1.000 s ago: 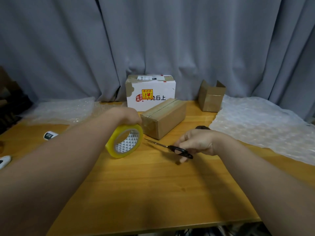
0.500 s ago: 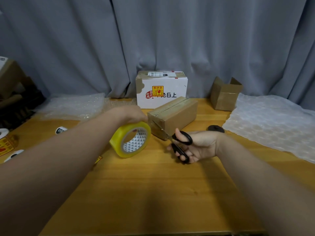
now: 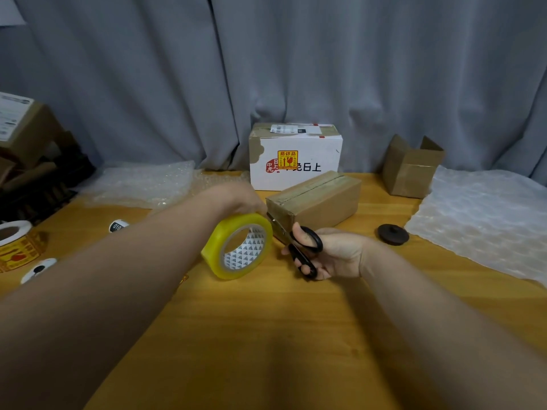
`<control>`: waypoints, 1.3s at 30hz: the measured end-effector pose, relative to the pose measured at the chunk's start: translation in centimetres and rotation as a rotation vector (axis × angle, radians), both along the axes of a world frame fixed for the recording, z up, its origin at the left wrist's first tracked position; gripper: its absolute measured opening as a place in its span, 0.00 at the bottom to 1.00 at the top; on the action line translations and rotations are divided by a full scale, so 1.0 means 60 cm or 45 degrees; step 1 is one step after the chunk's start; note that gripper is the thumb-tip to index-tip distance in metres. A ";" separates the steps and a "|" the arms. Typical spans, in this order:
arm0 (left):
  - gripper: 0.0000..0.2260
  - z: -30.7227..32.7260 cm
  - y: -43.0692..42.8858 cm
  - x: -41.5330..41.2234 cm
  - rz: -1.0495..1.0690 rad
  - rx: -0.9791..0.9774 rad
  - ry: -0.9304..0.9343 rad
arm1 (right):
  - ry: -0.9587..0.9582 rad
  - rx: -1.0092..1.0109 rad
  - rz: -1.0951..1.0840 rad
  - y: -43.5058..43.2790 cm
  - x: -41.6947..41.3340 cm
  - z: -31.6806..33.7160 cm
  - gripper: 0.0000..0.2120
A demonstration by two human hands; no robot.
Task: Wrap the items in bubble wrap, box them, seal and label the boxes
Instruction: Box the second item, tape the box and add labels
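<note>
Cut coming up: black-handled scissors (image 3: 302, 247) at the corner of the taped brown cardboard box (image 3: 319, 202).
The right hand (image 3: 334, 253) has thumb and fingers curled through the scissor loops, with the blades at the box's near end on the wooden table (image 3: 266, 335). The left hand (image 3: 239, 199) grips the yellow-tinted roll of clear packing tape (image 3: 239, 247) from above, just beside that corner. The strand itself is too clear to see. If the roll slackens, the tape could fold onto itself. A blade angled inward might nick the cardboard.

Dim, even light; soft shadows beneath the forearms; wide-angle bending and blur toward edges.
</note>
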State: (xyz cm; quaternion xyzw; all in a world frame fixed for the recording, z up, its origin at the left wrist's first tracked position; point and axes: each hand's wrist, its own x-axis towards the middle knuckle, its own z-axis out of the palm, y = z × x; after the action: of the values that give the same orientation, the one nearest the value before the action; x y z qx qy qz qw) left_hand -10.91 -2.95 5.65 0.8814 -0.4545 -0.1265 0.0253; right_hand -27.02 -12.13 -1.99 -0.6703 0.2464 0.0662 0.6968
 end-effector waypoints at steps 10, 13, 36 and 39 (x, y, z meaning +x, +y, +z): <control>0.08 -0.001 0.000 0.005 0.028 -0.043 -0.030 | -0.108 -0.142 -0.206 0.021 0.004 -0.009 0.25; 0.07 -0.002 0.009 0.004 0.023 -0.098 -0.027 | -0.096 -0.208 -0.218 0.020 0.008 -0.006 0.25; 0.06 -0.077 0.126 -0.047 -0.034 -1.145 0.651 | -0.391 -0.773 -0.433 0.115 0.036 0.063 0.13; 0.05 -0.077 0.133 -0.056 -0.062 -1.137 0.678 | -0.403 -0.901 -0.452 0.118 0.033 0.070 0.06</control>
State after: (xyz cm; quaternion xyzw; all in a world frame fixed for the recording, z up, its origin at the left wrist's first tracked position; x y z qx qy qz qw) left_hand -14.25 5.02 1.03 0.7112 -0.4623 -0.1406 0.5106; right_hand -25.01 -5.06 2.23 -0.8172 0.2554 -0.2474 0.4537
